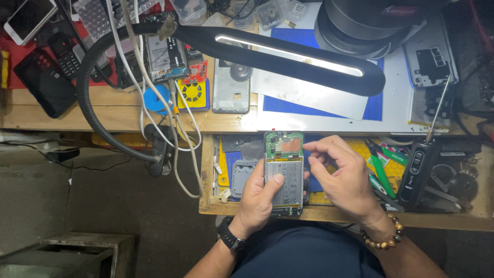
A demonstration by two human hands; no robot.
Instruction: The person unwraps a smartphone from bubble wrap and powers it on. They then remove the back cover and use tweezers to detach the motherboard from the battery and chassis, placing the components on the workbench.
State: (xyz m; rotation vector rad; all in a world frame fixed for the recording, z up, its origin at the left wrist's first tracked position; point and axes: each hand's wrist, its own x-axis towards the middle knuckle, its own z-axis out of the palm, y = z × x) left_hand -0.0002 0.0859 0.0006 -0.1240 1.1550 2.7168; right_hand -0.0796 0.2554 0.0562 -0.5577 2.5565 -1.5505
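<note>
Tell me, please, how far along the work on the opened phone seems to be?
Done: the opened phone has its back cover off, with the green circuit board and the battery exposed. In hand: the left hand grips it, thumb on the battery, while the right hand pinches something too small to identify near its top edge. Left: the phone is open, and the electric screwdriver lies unused beside it.
</note>
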